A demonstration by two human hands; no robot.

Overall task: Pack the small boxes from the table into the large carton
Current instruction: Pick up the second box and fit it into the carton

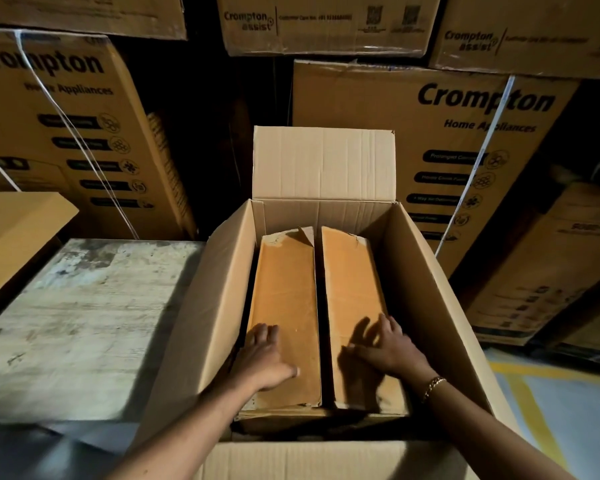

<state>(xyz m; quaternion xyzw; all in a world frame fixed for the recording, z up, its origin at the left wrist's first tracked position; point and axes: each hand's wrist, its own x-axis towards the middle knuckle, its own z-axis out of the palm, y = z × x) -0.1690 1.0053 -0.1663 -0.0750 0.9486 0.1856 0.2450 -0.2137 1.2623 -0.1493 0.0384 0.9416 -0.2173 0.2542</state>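
Both forearms bare, reaching forward and down, converging slightly. Left hand (265,358) palm down, fingers extended and close together, thumb out to the right, lying flat. Right hand (388,344) also palm down but arched, fingers spread and bent, fingertips (383,320) pointing forward-left, thumb toward the left. Neither hand is gripping anything. Gold chain bracelet (433,388) on right wrist.
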